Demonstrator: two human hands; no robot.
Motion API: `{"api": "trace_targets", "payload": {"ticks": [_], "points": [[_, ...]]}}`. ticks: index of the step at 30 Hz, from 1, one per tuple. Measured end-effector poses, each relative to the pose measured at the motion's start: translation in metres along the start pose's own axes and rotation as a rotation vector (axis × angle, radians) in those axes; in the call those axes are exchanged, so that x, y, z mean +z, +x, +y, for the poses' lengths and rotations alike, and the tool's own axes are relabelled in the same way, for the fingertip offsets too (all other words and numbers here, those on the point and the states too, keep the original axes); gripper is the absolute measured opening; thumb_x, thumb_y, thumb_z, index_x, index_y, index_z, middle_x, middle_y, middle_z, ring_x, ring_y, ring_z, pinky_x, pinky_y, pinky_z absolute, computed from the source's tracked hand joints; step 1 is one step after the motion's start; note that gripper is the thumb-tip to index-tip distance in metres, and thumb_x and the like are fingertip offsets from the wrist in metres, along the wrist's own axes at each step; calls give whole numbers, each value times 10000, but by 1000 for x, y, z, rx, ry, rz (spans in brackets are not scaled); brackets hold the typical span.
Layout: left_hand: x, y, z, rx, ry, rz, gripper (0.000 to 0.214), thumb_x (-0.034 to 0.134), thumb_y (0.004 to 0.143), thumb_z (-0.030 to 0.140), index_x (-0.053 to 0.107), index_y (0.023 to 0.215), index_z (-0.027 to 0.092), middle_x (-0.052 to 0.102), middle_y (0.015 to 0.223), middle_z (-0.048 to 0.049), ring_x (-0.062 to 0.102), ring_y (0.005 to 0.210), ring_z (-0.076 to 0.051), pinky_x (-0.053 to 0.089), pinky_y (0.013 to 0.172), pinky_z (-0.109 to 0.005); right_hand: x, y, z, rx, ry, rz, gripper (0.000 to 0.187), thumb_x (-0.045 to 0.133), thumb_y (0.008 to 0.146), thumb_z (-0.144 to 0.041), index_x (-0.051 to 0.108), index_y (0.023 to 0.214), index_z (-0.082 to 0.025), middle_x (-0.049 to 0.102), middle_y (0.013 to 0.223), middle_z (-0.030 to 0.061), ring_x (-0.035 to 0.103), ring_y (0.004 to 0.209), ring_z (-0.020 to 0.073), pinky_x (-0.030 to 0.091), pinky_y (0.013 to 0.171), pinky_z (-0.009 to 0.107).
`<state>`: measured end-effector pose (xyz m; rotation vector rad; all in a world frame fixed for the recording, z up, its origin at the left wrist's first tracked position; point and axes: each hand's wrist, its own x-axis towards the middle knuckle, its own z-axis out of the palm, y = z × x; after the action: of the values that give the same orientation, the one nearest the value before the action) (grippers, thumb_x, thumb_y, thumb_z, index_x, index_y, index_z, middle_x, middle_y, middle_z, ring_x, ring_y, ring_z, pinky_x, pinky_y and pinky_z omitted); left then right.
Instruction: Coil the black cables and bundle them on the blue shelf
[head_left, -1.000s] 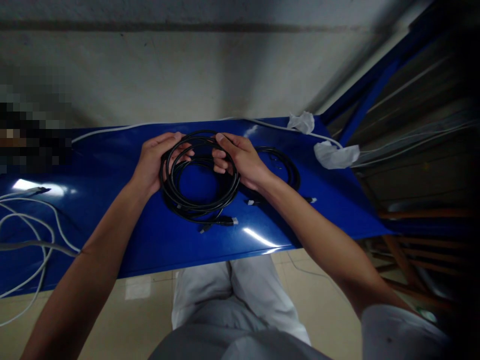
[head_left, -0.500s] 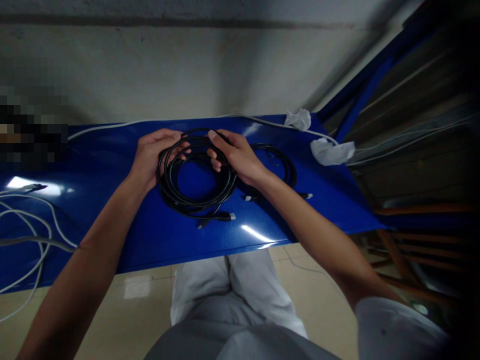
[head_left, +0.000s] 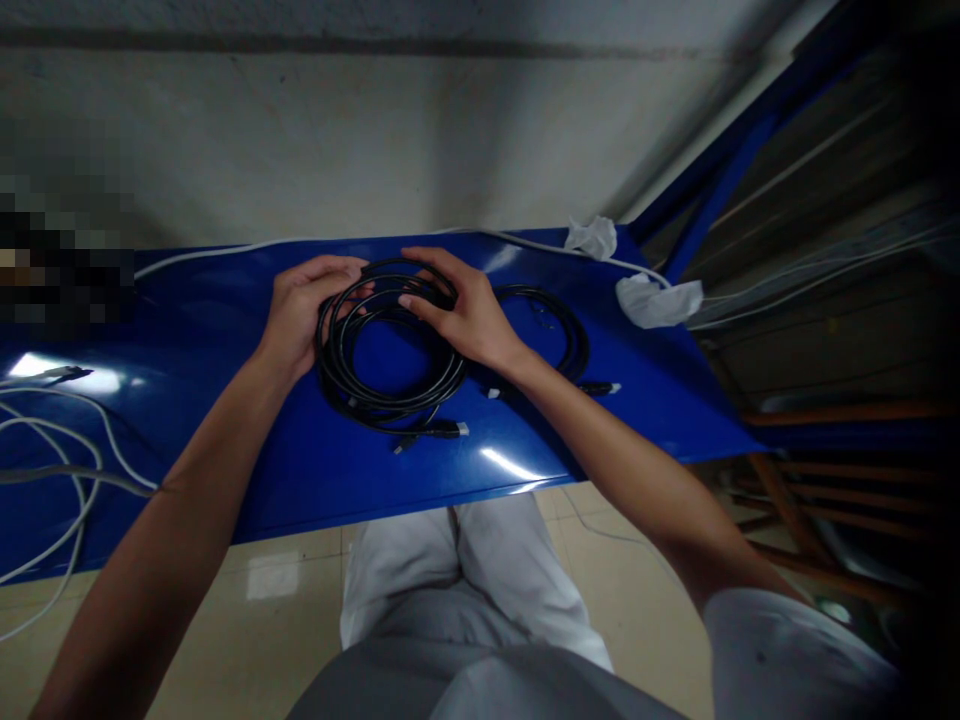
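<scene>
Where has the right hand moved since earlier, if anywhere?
Yes: the right hand has turned, its thumb shifting left and away from the blue table's back edge.

White cables (head_left: 84,397) lay looped at the left of the blue worktop (head_left: 300,480), some hanging past its front edge. Thicker grey cable (head_left: 56,471) among them, dark plug (head_left: 71,374) just beyond. Pale glare patches on the surface. Long white cable (head_left: 247,245) ran along the back edge by the wall (head_left: 300,150). Two crumpled white wads at back right: far wad (head_left: 592,240) beside that cable, near wad (head_left: 660,302) touching it. Blue metal frame (head_left: 720,190) stood right. Brown slatted wooden piece (head_left: 855,470) lower right, dim. Tiled floor (head_left: 247,640) below, with a thin cord (head_left: 600,530). Far left was pixelated.
</scene>
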<state>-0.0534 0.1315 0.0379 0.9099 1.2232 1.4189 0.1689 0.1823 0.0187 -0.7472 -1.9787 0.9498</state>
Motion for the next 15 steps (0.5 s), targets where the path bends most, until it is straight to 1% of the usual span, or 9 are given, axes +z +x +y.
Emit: {"api": "trace_targets", "payload": {"ticks": [3,6,11,15], "points": [[1,0,0,-16,-15,37,101,823,836,171,822,933,141,812,886,-58,761,765,-172,623,691,-230,1,-1,3,9,-30,5,564,770,991,-437,643,1486,-199,716,1460,142,693,1308,299,545,1196,493],[1,1,0,-30,-27,70,80,835,830,155,811,901,126,813,860,-67,755,722,-163,617,665,-225,1,-2,4,4,-42,19,567,757,1002,-467,646,1480,-183,729,1435,146,705,1286,298,547,1192,493],[3,0,2,-32,3,73,149,885,825,233,768,816,141,802,849,-68,724,669,-140,590,610,-204,1,-2,3,-1,-67,31,545,736,1001,-501,672,1450,-198,740,1420,129,698,1318,315,548,1197,511],[4,-2,3,-26,32,86,180,887,804,262,742,781,159,805,870,-66,708,669,-138,579,601,-209,1,-2,2,-14,-60,42,513,721,1008,-494,685,1434,-212,749,1412,125,717,1299,311,556,1194,503]]}}
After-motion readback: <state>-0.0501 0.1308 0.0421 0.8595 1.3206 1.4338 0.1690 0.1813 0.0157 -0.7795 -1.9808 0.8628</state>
